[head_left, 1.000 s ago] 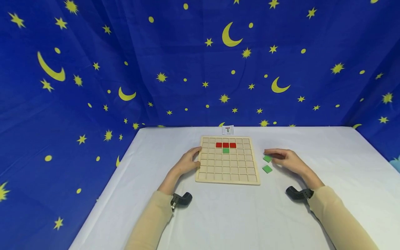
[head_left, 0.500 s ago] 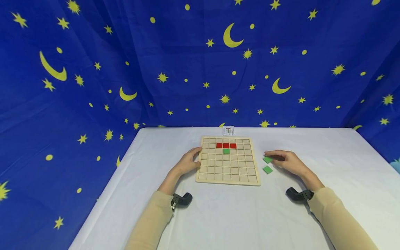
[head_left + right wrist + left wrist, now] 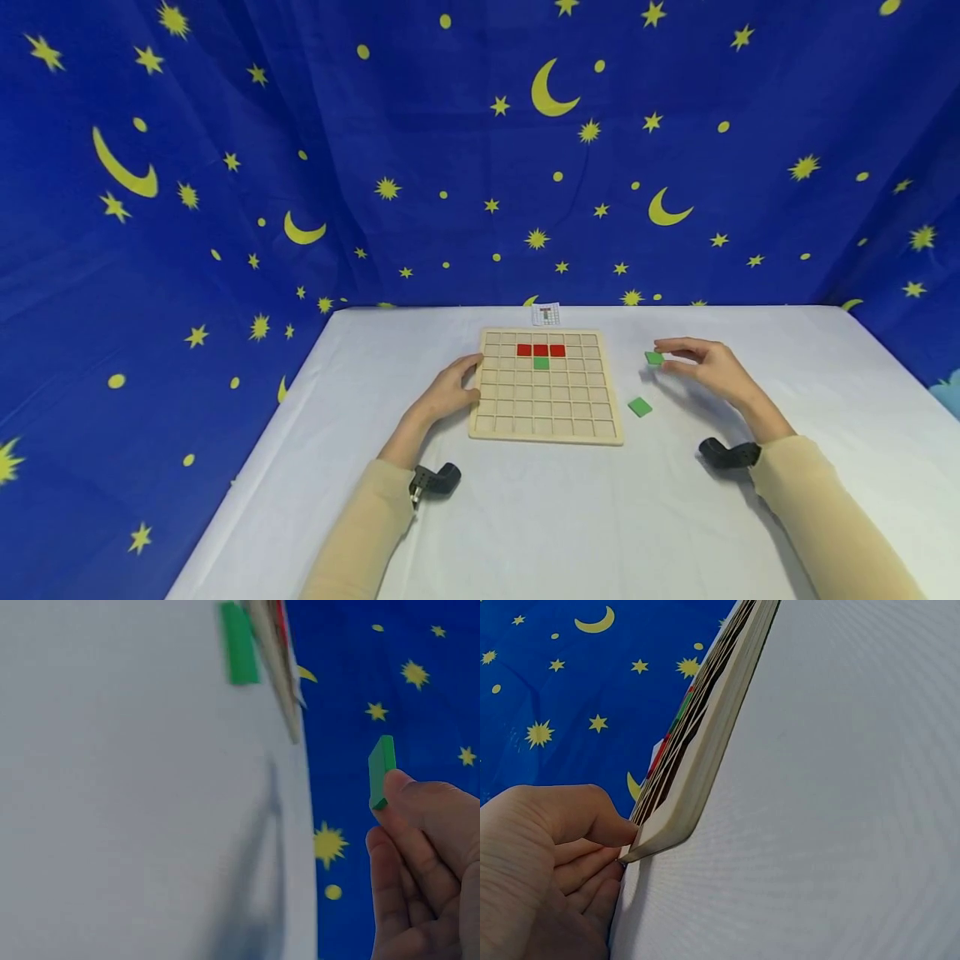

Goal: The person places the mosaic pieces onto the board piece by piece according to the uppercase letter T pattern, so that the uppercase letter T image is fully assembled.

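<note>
A square wooden grid board (image 3: 546, 439) lies on the table. Three red tiles (image 3: 541, 351) form a row in it, with one green tile (image 3: 541, 363) below the middle one. My left hand (image 3: 442, 390) rests at the board's left edge; thumb and fingertips touch the rim, spread apart. To the right of the board, my right hand (image 3: 708, 365) pinches a green tile (image 3: 381, 774) between thumb and fingers, raised above the table. Another green tile (image 3: 640, 407) lies flat beside the board's right edge.
Behind the board lies a small printed pattern card (image 3: 546, 314) with a red and green T shape. White cloth covers the table (image 3: 555, 517). A blue curtain (image 3: 450, 125) with stars and moons hangs behind and along the sides.
My right hand has lifted one green tile off the table, moving up and slightly right. My left hand and the tiles in the board have stayed put.
</note>
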### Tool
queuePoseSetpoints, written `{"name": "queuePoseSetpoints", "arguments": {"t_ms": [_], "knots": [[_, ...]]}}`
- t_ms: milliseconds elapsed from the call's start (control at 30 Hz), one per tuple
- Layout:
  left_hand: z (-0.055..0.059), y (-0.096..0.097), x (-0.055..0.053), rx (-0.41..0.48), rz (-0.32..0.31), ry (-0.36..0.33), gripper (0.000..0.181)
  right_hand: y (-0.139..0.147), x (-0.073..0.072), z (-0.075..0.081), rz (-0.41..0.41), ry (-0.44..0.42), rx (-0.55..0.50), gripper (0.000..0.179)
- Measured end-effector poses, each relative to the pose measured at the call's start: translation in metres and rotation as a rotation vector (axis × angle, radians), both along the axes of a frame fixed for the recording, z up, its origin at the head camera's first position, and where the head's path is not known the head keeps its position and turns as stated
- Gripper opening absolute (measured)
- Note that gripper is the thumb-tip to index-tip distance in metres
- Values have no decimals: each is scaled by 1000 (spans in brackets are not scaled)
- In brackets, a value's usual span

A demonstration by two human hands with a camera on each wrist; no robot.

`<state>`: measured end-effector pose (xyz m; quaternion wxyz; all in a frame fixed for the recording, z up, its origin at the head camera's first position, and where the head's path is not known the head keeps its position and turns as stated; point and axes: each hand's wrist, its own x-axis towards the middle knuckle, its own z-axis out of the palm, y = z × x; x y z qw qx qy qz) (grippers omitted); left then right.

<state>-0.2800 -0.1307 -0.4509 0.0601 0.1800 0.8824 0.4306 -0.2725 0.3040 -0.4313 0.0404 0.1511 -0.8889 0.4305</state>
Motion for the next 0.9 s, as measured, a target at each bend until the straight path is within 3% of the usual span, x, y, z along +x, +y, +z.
{"name": "queuePoseSetpoints", "arguments": {"t_ms": [100,333,567,900], "knots": [[1,-1,1,7,2,2,70,4,-3,8,-11,17,-3,46],[1,-1,2,15,-5,-6,71,3,-10,6,-19,76,-82,43],[4,-1,2,10,-6,5,71,-22,-9,10,-49,55,-80,45],[0,-1,1,11,3,-11,72,-73,-5,14,18,37,-154,42]]}}
